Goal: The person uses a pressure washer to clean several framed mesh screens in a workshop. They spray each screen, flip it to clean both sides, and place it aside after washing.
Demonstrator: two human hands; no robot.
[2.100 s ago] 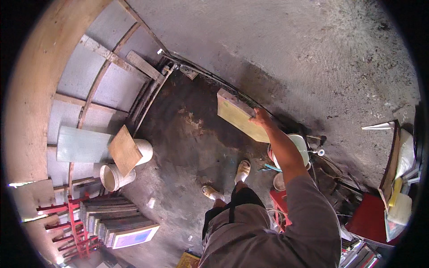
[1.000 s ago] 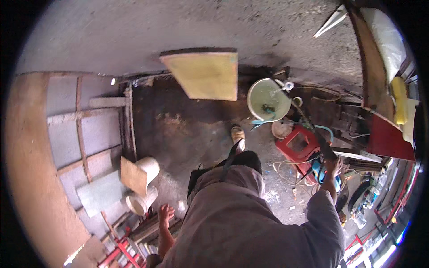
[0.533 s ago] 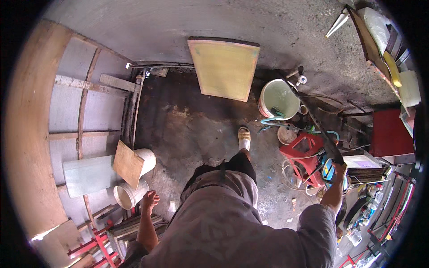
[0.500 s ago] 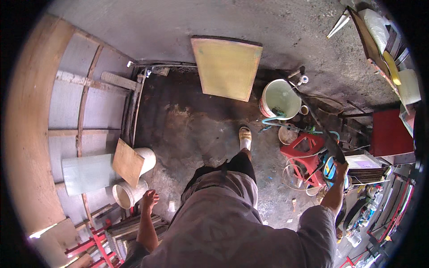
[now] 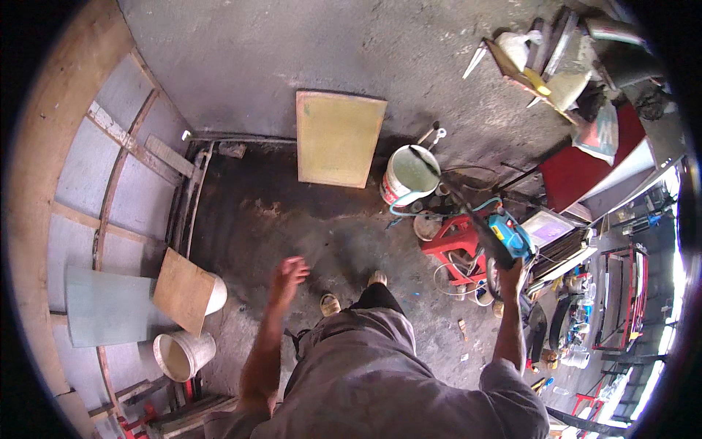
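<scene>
Wall (image 5: 241, 66) behind a leaning yellow framed panel (image 5: 340, 139); white bucket (image 5: 393, 189) beside it, to the right; long dark wand (image 5: 493, 244), overlapping the bucket in view, contact unclear. Right hand (image 5: 512, 276) grips its near end; left hand (image 5: 290, 274) is empty, loosely curled. Steady handling probably calls for keeping the wand clear of the bucket's rim.

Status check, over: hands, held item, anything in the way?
Left bare hand empty; right bare hand gripping long dark wand. Yellow rectangular framed panel leaning against grey wall. Red plastic stool close by wand; contact unclear.
</scene>
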